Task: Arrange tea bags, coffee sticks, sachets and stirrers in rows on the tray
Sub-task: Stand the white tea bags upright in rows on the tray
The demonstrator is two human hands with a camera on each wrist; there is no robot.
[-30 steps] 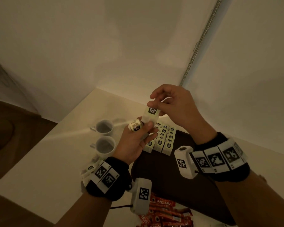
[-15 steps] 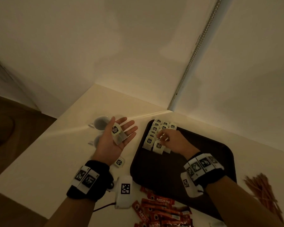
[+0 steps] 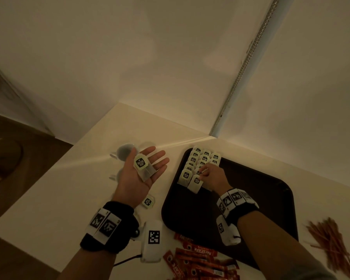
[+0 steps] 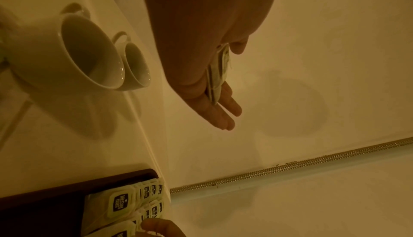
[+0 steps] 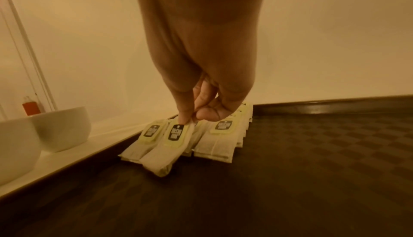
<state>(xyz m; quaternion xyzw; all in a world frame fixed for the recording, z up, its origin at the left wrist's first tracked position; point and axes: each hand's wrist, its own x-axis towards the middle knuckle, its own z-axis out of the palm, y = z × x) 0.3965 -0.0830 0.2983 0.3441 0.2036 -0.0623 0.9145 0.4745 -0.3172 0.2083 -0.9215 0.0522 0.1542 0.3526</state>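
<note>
While pinching a tea bag (image 5: pixel 165 150) at tray (image 3: pixel 240 209) ten o'clock with right hand (image 3: pixel 211 176), left hand (image 3: pixel 141 172) flat under spare bag (image 3: pixel 143 167): light, limp, likely best gripped by the top edge.

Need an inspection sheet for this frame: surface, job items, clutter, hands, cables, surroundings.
Surface: pale table in a wall corner; dark tray on it.
Job's things: tea bags in rows at the tray's far left corner; one bag on the table; coffee sticks and stirrers off the tray.
Clutter: two white cups left of the tray.
Grippers: left hand flat, palm up, bags resting on it; right hand pinches the front bag.
Cables: black lead by the left wrist.
Surroundings: walls; metal strip up the corner.
</note>
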